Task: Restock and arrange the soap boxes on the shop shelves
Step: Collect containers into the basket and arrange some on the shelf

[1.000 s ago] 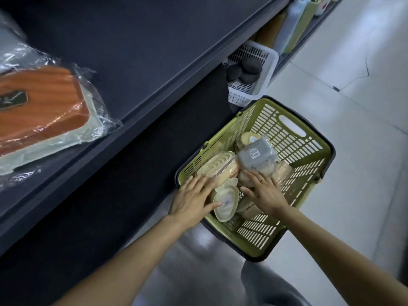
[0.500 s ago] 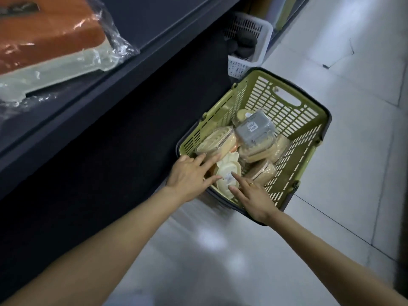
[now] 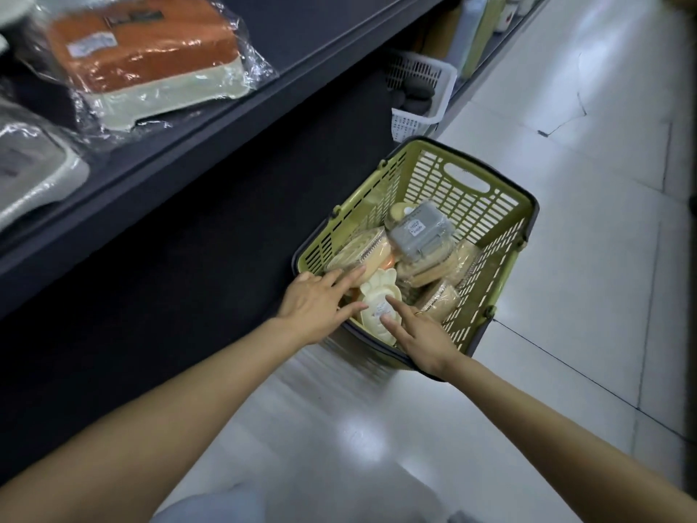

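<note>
Floor basket point(image 3: 501, 235): cream soap box point(image 3: 377, 307) between hands

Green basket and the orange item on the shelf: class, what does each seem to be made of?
The green basket looks like moulded matt plastic, judging by its slotted walls. The orange item sits in clear glossy film that crinkles and glints; its own material is hard to tell.

Shop aisle, dark display shelf point(image 3: 264, 103), green shopping basket point(image 3: 501, 235), tiled floor point(image 3: 588, 152)
</note>
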